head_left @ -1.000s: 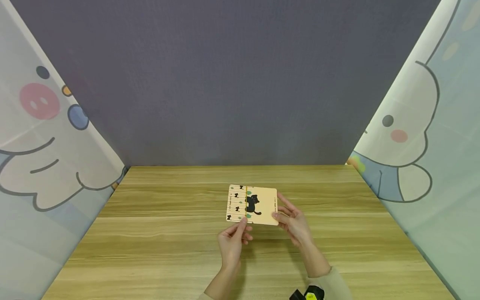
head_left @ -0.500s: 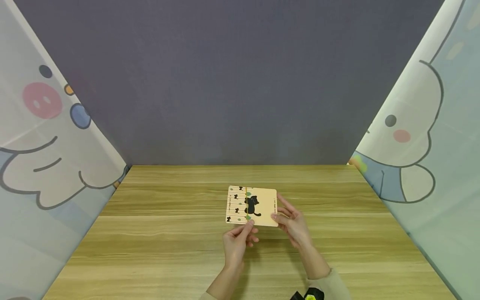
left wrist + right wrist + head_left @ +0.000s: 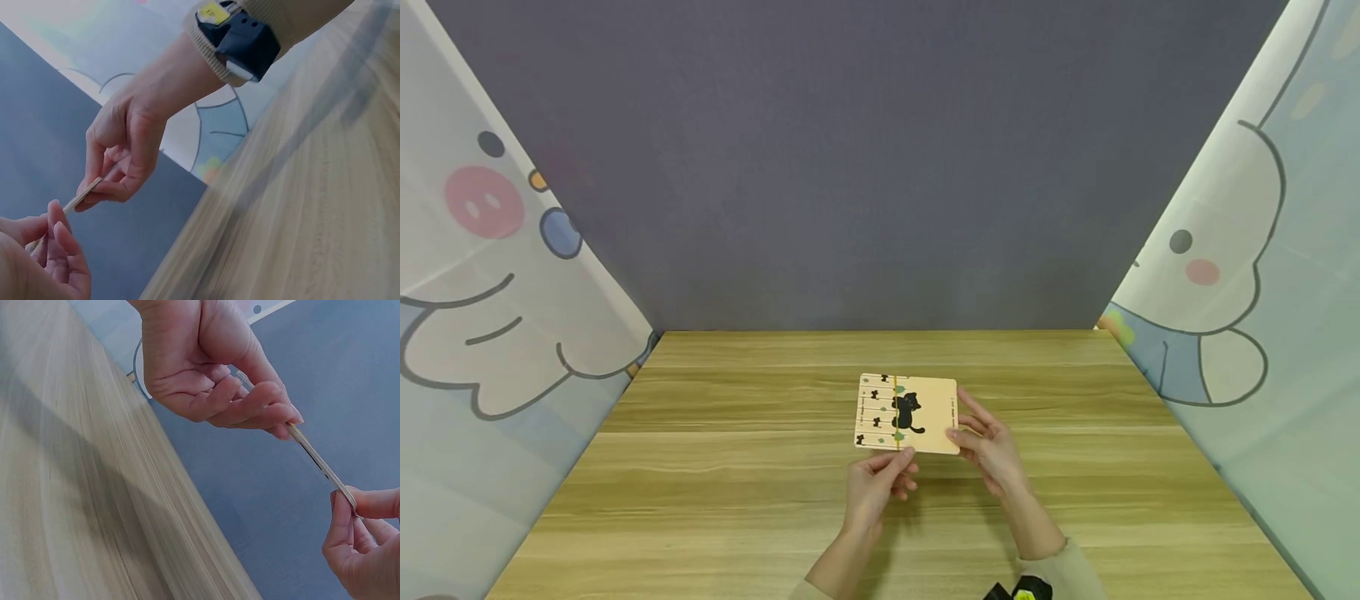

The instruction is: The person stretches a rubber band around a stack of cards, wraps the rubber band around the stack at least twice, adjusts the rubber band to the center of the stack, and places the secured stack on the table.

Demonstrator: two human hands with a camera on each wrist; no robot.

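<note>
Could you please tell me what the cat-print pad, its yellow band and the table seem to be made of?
Pad: probably card or paper with a matte finish, judging by its thin edge and printed, glare-free face.
Yellow band: perhaps elastic or ribbon; too narrow here to tell.
Table: wood or laminate, low sheen, showing streaky grain.

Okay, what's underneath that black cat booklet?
The left grip and right grip reach partly under the booklet; the table lies lower, not touching it. From the head camera, the booklet covers its own underside and a patch of table.
</note>
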